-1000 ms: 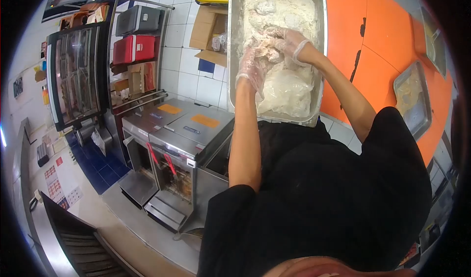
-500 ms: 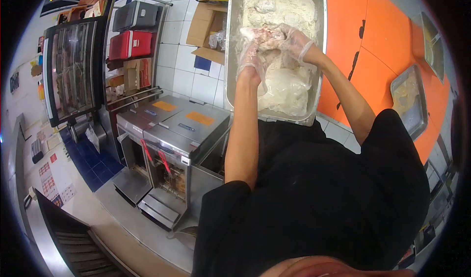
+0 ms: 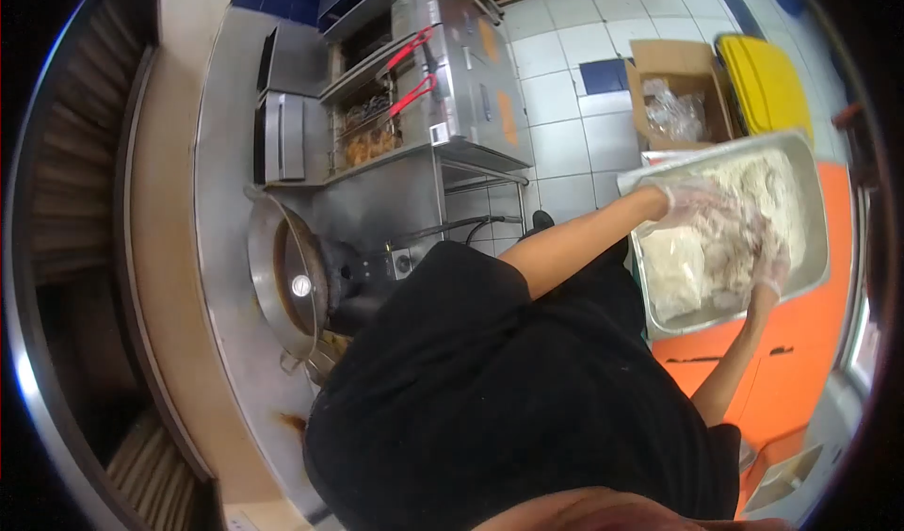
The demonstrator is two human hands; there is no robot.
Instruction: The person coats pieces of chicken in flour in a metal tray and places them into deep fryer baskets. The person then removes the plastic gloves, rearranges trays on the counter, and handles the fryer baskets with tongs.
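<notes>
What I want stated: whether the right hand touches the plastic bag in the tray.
Apart. The head view shows it: a strip of powdery mix lies between the right hand and the plastic bag in the tray.

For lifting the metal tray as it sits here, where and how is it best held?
Probably best to take the tray by its rim, on both long sides, coming from outside. It is rectangular with raised walls, and flour lies inside, so opposite holds should help keep it level.
</notes>
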